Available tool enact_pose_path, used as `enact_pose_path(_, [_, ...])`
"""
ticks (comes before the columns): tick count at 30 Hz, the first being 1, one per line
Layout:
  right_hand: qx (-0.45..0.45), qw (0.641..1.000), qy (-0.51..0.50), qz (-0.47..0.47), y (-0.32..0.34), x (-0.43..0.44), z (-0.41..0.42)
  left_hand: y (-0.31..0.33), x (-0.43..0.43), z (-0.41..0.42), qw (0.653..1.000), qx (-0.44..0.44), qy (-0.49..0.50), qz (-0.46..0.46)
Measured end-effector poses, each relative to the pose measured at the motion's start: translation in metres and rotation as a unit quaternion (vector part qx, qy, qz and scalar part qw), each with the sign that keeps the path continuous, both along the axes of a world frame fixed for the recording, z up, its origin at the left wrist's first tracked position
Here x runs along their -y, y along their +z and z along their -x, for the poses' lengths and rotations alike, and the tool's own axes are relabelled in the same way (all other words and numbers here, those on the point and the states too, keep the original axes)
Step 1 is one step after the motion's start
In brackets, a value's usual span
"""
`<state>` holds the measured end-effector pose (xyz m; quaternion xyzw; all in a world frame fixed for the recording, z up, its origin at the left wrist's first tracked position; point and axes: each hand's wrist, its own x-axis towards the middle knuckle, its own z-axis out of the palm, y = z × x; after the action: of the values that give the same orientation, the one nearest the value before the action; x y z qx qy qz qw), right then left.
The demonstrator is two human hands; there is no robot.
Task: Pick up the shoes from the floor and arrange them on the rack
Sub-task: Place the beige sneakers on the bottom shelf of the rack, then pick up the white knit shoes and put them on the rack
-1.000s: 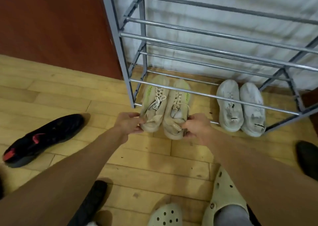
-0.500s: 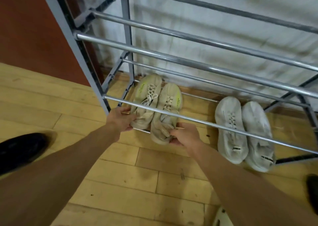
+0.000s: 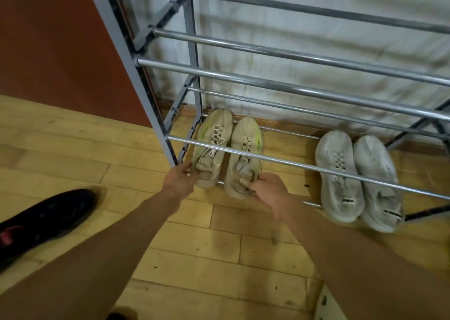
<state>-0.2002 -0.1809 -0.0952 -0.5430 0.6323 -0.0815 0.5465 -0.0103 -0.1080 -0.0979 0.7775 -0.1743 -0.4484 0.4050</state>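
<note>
Two beige sneakers with lime accents lie side by side, toes toward the wall, on the bottom bars of the grey metal rack point(image 3: 280, 85), at its left end. My left hand point(image 3: 179, 179) grips the heel of the left beige sneaker point(image 3: 214, 146). My right hand point(image 3: 267, 188) grips the heel of the right beige sneaker point(image 3: 244, 156). Their heels hang over the front bottom bar. A pair of white sneakers point(image 3: 355, 178) sits further right on the same level.
A black shoe with red marks point(image 3: 46, 219) lies on the wooden floor at the left. A pale clog point(image 3: 326, 305) shows at the bottom edge. A red-brown panel stands left of the rack, a white cloth behind it.
Both hands have pushed the beige sneakers deeper under the rack's lower front bar. The view has moved closer and tilted, so the black shoe shifted in frame.
</note>
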Motion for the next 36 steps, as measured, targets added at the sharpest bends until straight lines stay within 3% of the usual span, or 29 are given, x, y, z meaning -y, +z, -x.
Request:
enact_pose_path(5, [-0.114,0.982,0.139,0.064,0.044,-0.037,-0.006,0.039,-0.047,-0.003,0.999,-0.013,-0.033,-0.017])
enact_pose_path(10, [-0.191,0.921,0.322,0.110,0.096,-0.099,-0.016,0.080,-0.122,-0.012,0.988,0.009,-0.149,-0.035])
enact_pose_path(12, [-0.190,0.897,0.383,0.111,0.116,-0.127,-0.022,0.096,-0.156,-0.014,0.981,0.006,-0.185,-0.050])
enact_pose_path(17, [-0.148,0.883,0.438,0.082,0.157,-0.204,-0.039,0.121,-0.239,-0.017,0.954,0.060,-0.265,-0.128])
enact_pose_path(23, [-0.082,0.882,0.460,0.059,0.166,-0.278,-0.044,0.089,-0.338,-0.017,0.926,0.139,-0.307,-0.170])
enact_pose_path(25, [-0.077,0.881,0.462,0.063,0.163,-0.296,-0.040,0.072,-0.370,-0.017,0.900,0.195,-0.334,-0.201])
enact_pose_path(28, [-0.133,0.850,0.506,0.057,0.155,-0.311,-0.027,0.056,-0.415,-0.019,0.799,0.312,-0.450,-0.249])
enact_pose_path(30, [-0.169,0.831,0.527,0.062,0.150,-0.313,-0.015,0.050,-0.438,-0.029,0.770,0.329,-0.476,-0.271])
enact_pose_path(36, [-0.240,0.794,0.555,0.066,0.143,-0.310,0.011,0.030,-0.477,-0.042,0.833,0.261,-0.363,-0.326])
